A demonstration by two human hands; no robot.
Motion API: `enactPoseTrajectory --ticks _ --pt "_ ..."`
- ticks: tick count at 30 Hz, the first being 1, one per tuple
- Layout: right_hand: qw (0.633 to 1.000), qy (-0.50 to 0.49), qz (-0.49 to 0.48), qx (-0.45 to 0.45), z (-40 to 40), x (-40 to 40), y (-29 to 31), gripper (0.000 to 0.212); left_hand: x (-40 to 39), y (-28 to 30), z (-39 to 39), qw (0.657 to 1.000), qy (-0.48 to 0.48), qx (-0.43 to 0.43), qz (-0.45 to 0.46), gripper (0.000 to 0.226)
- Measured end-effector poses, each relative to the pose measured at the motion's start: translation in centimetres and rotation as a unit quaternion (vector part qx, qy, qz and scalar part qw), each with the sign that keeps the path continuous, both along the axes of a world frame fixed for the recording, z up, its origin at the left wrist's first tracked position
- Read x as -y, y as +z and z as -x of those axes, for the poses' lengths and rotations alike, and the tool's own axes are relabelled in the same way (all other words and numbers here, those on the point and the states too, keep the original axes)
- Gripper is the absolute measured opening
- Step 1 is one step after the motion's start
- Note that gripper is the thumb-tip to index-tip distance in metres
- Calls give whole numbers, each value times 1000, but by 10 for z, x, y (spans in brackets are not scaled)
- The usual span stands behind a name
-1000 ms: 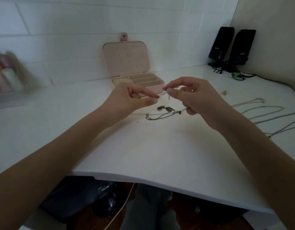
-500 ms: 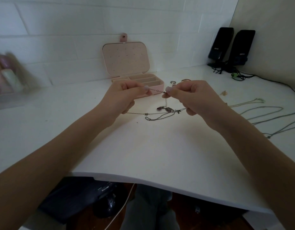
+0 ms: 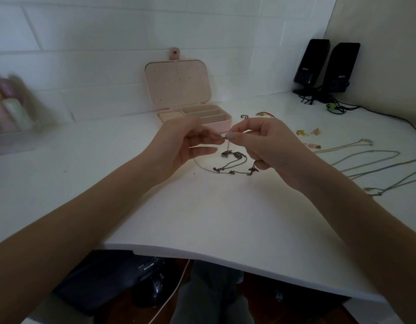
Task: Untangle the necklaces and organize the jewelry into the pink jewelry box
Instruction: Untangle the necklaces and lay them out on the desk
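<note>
Necklaces are the work in front of you, and the head view shows the sorting only partly done. Your left hand (image 3: 186, 142) and right hand (image 3: 264, 142) meet above the middle of the white desk (image 3: 202, 218), fingertips almost touching. Each hand pinches the same thin chain between thumb and forefinger, at a spot that looks like the clasp; whether it is fastened or undone is too small to tell. Your other left fingers are loosely spread below the pinch, and your right ones are curled in. From the pinch, the tangled necklace (image 3: 232, 163) hangs down and trails onto the desk just near of your hands, with a dark pendant and small charms looped over one another, so it appears not yet freed.

Just beyond your hands, the pink jewelry box (image 3: 179, 83) stands open, lid upright against the far wall. Its visible compartments seem to hold nothing, though your hands hide part of the tray.

To your right, several long chains (image 3: 366, 160) lie stretched out separately, seemingly already untangled. Small loose pieces (image 3: 306, 132) lie between them and the box. All of it remains to be put away.
</note>
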State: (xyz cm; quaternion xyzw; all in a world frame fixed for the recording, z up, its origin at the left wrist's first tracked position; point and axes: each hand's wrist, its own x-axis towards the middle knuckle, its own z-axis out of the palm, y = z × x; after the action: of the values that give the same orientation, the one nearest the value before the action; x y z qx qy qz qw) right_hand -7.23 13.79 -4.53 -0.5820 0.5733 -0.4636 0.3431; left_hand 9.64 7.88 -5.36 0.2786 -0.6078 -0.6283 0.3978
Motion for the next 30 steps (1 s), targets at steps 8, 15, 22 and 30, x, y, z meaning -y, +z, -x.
enactPoseTrajectory --ticks 8,15,22,30 --pt "997 38 -36 59 -12 -5 0 10 2 -3 0 992 54 93 61 24" --pt "992 62 -40 106 -12 -6 1 12 -5 -2 0 990 28 106 93 11" --pt "996 42 -41 71 -10 -5 -1 11 -1 -4 1 987 37 123 93 17" --pt "998 -23 54 -17 -4 -1 1 12 1 -4 0 988 27 121 97 10"
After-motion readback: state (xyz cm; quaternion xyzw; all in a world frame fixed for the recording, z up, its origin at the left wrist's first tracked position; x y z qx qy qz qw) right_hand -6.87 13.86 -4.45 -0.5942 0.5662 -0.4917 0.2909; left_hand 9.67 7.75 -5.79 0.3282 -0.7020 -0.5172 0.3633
